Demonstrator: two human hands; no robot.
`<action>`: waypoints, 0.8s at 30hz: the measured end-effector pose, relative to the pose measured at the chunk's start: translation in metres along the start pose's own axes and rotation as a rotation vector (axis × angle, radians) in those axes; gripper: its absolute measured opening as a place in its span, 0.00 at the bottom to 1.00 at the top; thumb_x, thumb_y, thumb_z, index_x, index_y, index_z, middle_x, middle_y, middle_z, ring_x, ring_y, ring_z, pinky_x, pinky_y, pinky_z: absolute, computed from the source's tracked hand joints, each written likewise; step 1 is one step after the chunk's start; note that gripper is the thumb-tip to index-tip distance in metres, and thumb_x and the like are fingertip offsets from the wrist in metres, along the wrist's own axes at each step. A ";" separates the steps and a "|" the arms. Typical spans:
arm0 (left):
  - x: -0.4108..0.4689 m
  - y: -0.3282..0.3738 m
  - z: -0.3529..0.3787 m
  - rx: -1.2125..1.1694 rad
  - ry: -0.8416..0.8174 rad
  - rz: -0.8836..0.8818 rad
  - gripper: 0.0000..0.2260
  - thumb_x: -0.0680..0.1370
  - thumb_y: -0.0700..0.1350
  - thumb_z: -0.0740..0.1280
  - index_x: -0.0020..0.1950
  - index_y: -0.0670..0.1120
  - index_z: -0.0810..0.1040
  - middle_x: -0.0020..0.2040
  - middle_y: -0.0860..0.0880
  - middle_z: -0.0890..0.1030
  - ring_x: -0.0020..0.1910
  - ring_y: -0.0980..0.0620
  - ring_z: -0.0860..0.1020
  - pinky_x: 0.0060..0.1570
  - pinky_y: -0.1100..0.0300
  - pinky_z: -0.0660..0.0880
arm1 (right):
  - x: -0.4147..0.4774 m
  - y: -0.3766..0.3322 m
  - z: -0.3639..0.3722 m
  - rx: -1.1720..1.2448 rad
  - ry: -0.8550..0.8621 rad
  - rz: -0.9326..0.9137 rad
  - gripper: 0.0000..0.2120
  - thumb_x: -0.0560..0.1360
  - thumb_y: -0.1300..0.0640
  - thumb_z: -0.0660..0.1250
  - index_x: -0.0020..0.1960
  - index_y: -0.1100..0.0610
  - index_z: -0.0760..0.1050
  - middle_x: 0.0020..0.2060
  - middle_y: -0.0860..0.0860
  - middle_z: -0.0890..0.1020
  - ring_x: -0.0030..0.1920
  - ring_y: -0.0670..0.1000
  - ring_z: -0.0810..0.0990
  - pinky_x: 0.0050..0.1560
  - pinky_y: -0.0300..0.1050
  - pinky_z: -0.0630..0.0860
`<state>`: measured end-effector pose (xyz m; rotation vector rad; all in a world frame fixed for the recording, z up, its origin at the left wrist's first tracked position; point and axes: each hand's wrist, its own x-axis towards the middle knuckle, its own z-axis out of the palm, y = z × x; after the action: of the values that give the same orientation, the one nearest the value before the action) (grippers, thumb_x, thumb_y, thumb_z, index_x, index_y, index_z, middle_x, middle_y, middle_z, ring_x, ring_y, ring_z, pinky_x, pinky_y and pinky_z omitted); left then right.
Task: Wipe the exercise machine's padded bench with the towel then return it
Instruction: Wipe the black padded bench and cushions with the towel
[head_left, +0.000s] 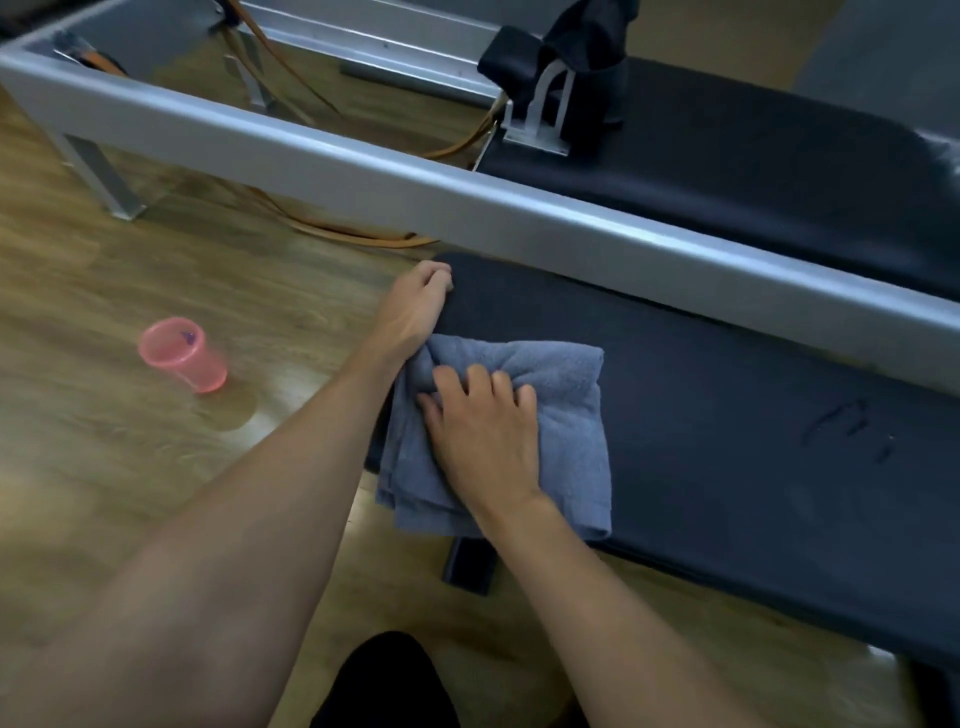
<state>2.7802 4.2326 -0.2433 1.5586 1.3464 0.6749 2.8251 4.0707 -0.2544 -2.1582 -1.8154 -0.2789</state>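
Observation:
A grey-blue folded towel (566, 410) lies on the left end of the dark padded bench (727, 467). My right hand (483, 431) presses flat on the towel, fingers spread and slightly bunching the cloth. My left hand (415, 306) grips the bench's left end near its far corner, fingers curled over the edge. Part of the towel hangs over the bench's near-left edge. Faint smear marks (847, 426) show on the pad to the right.
A grey metal frame rail (467, 202) runs diagonally just behind the bench. Beyond it lie a second dark pad (753, 156) with a shoulder block and orange cords (363, 236). A pink plastic cup (182, 356) stands on the wooden floor to the left.

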 end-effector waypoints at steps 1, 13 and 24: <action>0.006 0.002 0.006 0.045 0.022 0.038 0.12 0.79 0.45 0.59 0.55 0.44 0.80 0.54 0.49 0.78 0.54 0.52 0.74 0.51 0.60 0.66 | 0.002 0.012 0.001 0.002 0.008 0.036 0.13 0.78 0.46 0.55 0.48 0.52 0.75 0.40 0.52 0.78 0.41 0.56 0.77 0.43 0.54 0.70; 0.065 -0.002 0.033 0.150 0.052 0.172 0.19 0.78 0.56 0.51 0.65 0.53 0.72 0.62 0.50 0.78 0.60 0.48 0.75 0.63 0.48 0.69 | 0.191 0.110 0.065 0.024 -0.122 0.248 0.18 0.82 0.46 0.51 0.60 0.55 0.72 0.56 0.58 0.79 0.57 0.61 0.76 0.53 0.55 0.68; 0.033 0.004 0.026 0.441 -0.089 0.382 0.19 0.79 0.54 0.56 0.66 0.50 0.74 0.66 0.47 0.77 0.68 0.47 0.71 0.72 0.43 0.57 | 0.008 0.082 -0.008 -0.082 -0.044 0.248 0.16 0.78 0.45 0.55 0.54 0.54 0.75 0.44 0.56 0.80 0.43 0.58 0.78 0.43 0.52 0.70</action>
<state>2.8124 4.2563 -0.2553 2.2103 1.1913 0.5469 2.9077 4.0631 -0.2529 -2.4335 -1.5603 -0.2539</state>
